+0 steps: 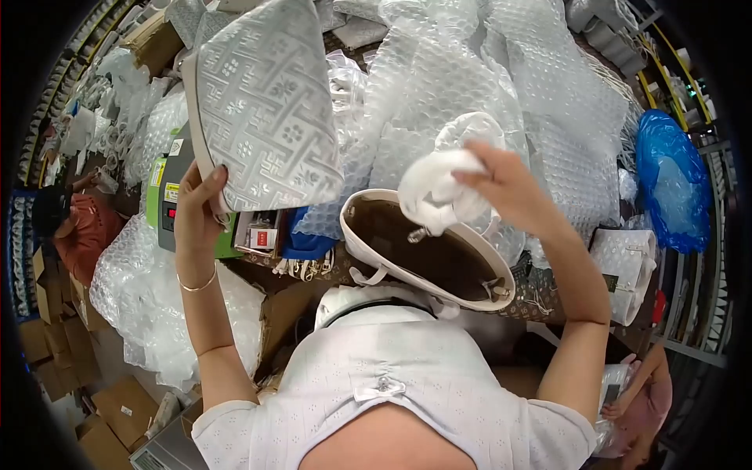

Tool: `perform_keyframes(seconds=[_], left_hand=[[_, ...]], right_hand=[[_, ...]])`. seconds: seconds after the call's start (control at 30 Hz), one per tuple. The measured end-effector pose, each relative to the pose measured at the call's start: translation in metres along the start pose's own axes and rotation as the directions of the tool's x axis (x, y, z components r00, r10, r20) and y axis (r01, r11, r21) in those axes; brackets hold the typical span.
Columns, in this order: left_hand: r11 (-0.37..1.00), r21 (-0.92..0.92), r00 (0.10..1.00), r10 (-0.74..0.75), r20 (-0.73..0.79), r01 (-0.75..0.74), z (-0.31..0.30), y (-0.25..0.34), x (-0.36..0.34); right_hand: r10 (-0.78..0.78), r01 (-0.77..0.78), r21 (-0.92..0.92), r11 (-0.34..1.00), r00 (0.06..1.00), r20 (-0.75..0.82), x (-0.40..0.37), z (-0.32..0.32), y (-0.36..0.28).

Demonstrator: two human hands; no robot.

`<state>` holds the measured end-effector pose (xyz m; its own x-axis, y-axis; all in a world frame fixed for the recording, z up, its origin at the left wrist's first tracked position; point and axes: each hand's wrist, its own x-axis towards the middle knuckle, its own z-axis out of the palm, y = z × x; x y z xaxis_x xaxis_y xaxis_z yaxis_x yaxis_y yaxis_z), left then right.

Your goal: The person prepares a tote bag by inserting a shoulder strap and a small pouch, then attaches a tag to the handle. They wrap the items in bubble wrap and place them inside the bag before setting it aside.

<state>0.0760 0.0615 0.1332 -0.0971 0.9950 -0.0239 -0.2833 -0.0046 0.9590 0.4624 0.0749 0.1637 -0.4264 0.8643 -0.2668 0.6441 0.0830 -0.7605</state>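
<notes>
Head view: no readable brand anywhere. Yellow sticker (171, 192) on the green machine (159, 215) and a red-and-white card (263, 235) beside it both carry print, too small to read.

Left hand (197, 205) grips the lower corner of a grey patterned bag (266, 110), raised upright over the machine; thin bracelet (196, 286) on that wrist.

Right hand (509, 184) is closed round a white crumpled wad (439, 188), held just above the mouth of an open handbag (446, 262) with a white rim and brown lining. The handbag sits tilted against the person's chest.

Bubble wrap (486, 86) is heaped behind and left, hiding most of the worktop. Blue plastic bag (666, 180) at far right, white roll (627, 266) below it. Cardboard boxes (55, 345) on the floor at left, by a person in a red top (86, 231). Another person's arm (638, 384) at lower right.
</notes>
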Motion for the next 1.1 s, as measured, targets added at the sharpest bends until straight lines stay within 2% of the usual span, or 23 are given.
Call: perform_keyframes(seconds=[0.03,0.07,0.13,0.2,0.23,0.27,0.3,0.37,0.4,0.43,0.47,0.53,0.57,0.63,0.67,0.73,0.77,0.8,0.83,0.9,0.97,1.0,1.1], left_hand=[[1.000,0.002,1.000,-0.015,-0.015,0.015,0.011,-0.003,-0.008],[0.999,0.005,0.999,-0.032,-0.032,0.032,0.022,-0.007,-0.015],[0.995,0.091,0.998,-0.035,0.060,0.029,0.043,-0.009,-0.016],[0.969,0.245,0.975,-0.065,0.213,0.011,0.084,0.000,-0.013],[0.950,0.314,0.958,-0.090,0.272,0.000,0.115,0.005,-0.010],[0.934,0.335,0.928,-0.008,0.372,-0.126,0.139,-0.003,0.000],[0.905,0.341,0.880,0.068,0.471,-0.253,0.161,-0.011,0.012],[0.943,0.118,0.799,0.191,0.570,-0.311,0.194,-0.018,0.033],[0.942,0.111,0.800,0.201,0.566,-0.315,0.190,-0.022,0.056],[0.972,0.139,0.828,0.085,0.554,-0.192,0.182,-0.035,0.087],[0.984,0.165,0.841,-0.035,0.540,-0.065,0.176,-0.052,0.117],[0.875,0.483,0.946,-0.188,0.262,0.040,0.160,-0.128,0.169],[0.768,0.622,0.937,-0.314,0.154,0.155,0.159,-0.171,0.188],[0.479,0.878,0.871,-0.438,0.223,0.016,0.167,-0.222,0.199],[0.483,0.876,0.875,-0.424,0.233,0.001,0.171,-0.228,0.213],[0.748,0.663,0.885,-0.291,0.363,-0.026,0.186,-0.232,0.236],[0.867,0.498,0.912,-0.213,0.350,0.012,0.191,-0.168,0.234],[0.949,0.309,0.931,-0.054,0.361,-0.065,0.181,-0.134,0.253],[0.942,0.248,0.928,0.132,0.349,-0.228,0.164,-0.093,0.267],[0.933,0.198,0.952,0.286,0.106,-0.302,0.130,-0.010,0.272],[0.893,0.001,0.893,0.450,-0.025,-0.450,0.077,0.021,0.308],[0.885,0.017,0.884,0.466,-0.037,-0.466,0.053,0.028,0.310],[0.940,-0.076,0.901,0.292,-0.321,-0.332,0.011,0.021,0.285]], right_hand=[[0.128,-0.116,-0.135,0.984,0.988,0.086,-0.016,0.006,-0.001],[0.130,-0.117,-0.136,0.984,0.988,0.088,-0.025,0.011,0.003],[-0.166,0.161,-0.048,0.986,0.977,-0.132,-0.036,0.024,0.015],[-0.308,0.310,-0.031,0.950,0.921,-0.237,-0.034,0.020,0.018],[-0.253,0.368,0.318,0.874,0.903,-0.348,-0.022,0.008,0.019],[-0.157,0.415,0.613,0.672,0.889,-0.430,-0.011,-0.004,0.020],[-0.162,0.414,0.611,0.674,0.891,-0.425,-0.002,-0.013,0.022],[0.053,0.411,0.694,0.591,0.839,-0.542,0.011,-0.030,0.033],[0.072,0.419,0.740,0.527,0.845,-0.530,0.004,-0.044,0.051],[0.087,0.425,0.779,0.460,0.852,-0.517,-0.004,-0.061,0.067],[0.161,0.449,0.715,0.536,0.777,-0.608,-0.016,-0.069,0.065],[0.225,0.498,0.625,0.601,0.646,-0.730,-0.043,-0.082,0.075],[0.229,0.537,0.602,0.591,0.604,-0.763,-0.052,-0.088,0.087],[0.217,0.583,0.613,0.533,0.606,-0.765,-0.059,-0.091,0.097],[0.223,0.618,0.631,0.470,0.608,-0.762,-0.061,-0.094,0.100],[0.214,0.640,0.589,0.494,0.567,-0.795,-0.066,-0.107,0.106],[0.221,0.647,0.566,0.512,0.537,-0.814,-0.070,-0.111,0.109],[0.234,0.648,0.549,0.528,0.510,-0.828,-0.074,-0.113,0.113],[0.240,0.646,0.553,0.526,0.511,-0.825,-0.080,-0.115,0.114],[0.378,0.676,0.514,0.528,0.355,-0.855,-0.085,-0.124,0.112],[0.357,0.715,0.502,0.488,0.361,-0.862,-0.082,-0.132,0.119],[0.339,0.748,0.481,0.458,0.354,-0.872,-0.077,-0.135,0.121],[0.268,0.777,0.490,0.396,0.413,-0.870,-0.049,-0.140,0.116]])
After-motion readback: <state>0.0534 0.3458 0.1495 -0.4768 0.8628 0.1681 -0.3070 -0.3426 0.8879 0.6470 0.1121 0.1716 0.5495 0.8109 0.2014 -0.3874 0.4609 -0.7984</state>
